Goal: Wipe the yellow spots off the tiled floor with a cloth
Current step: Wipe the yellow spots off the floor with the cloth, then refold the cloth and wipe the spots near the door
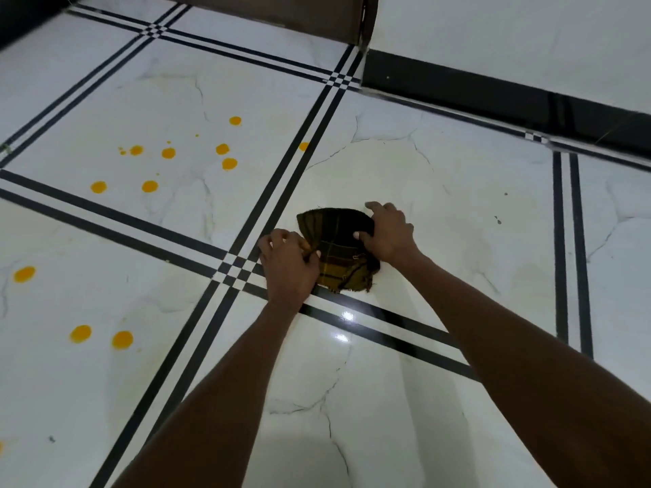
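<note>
White tiled floor with black stripe borders; yellow spots cluster on the tile up and left of the hands, more sit on the near-left tile, none under the cloth. Dark checked cloth lies bunched on the tile right of the stripe crossing, left hand pinching its left edge, right hand gripping the top right fold. Likely folding it into a pad: keep it flat and tight, then wipe inward so spots don't smear.
</note>
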Motion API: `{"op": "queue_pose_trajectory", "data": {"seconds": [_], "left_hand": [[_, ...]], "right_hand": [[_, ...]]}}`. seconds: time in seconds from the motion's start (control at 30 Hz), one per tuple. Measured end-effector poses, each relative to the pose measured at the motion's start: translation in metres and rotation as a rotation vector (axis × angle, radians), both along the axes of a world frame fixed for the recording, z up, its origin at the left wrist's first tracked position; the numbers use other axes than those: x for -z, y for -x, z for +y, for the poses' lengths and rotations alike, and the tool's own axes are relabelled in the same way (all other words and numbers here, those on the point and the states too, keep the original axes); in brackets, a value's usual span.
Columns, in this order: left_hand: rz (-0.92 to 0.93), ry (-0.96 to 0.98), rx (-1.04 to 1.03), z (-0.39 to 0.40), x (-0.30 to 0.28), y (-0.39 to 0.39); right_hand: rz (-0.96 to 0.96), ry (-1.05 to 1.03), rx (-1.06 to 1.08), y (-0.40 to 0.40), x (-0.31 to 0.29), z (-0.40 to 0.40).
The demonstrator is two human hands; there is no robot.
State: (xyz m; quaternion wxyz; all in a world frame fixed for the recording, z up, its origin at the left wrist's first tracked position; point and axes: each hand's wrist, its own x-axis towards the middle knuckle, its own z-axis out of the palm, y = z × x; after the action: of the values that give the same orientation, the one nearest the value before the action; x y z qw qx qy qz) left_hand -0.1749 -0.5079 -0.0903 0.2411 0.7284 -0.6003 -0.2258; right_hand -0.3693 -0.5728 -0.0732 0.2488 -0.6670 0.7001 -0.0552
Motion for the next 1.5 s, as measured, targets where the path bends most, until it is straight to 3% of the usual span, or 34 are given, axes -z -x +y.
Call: {"op": "queue_pose_trajectory", "data": {"seconds": [0.1, 0.27, 0.37, 0.47, 0.6, 0.77, 0.93, 1.07, 1.23, 1.4, 1.5], "left_hand": [[0.24, -0.038, -0.021, -0.005, -0.016, -0.006], [0.194, 0.061, -0.054, -0.015, -0.05, -0.019], [0.242, 0.153, 0.043, -0.009, -0.066, -0.011], [0.487, -0.042, 0.108, 0.0, -0.088, 0.005], [0.663, -0.165, 0.133, 0.003, -0.104, 0.013], [0.527, -0.065, 0.192, -0.001, -0.109, 0.014], [0.487, -0.07, 0.182, -0.007, -0.112, 0.011], [0.372, -0.011, 0.242, -0.015, -0.124, 0.002], [0.284, 0.002, 0.337, -0.027, -0.153, -0.015], [0.165, -0.028, 0.403, -0.04, -0.177, -0.029], [0.241, -0.07, 0.377, -0.043, -0.187, -0.037]], "right_hand": [[-0.267, -0.156, 0.085, 0.007, -0.007, 0.002], [-0.945, -0.391, 0.239, 0.01, -0.054, 0.019], [-1.108, -0.429, 0.26, 0.005, -0.078, 0.023], [-1.197, -0.398, 0.311, -0.001, -0.091, 0.024], [-1.184, -0.38, 0.343, 0.002, -0.098, 0.023], [-1.236, -0.383, 0.375, 0.012, -0.107, 0.02], [-1.146, -0.33, 0.401, 0.014, -0.115, 0.019], [-0.9, -0.27, 0.213, 0.013, -0.119, 0.018], [-0.742, -0.192, -0.063, 0.003, -0.123, 0.017], [-0.807, -0.086, -0.052, -0.002, -0.136, 0.012], [-0.829, -0.027, -0.064, -0.011, -0.148, 0.012]]}}
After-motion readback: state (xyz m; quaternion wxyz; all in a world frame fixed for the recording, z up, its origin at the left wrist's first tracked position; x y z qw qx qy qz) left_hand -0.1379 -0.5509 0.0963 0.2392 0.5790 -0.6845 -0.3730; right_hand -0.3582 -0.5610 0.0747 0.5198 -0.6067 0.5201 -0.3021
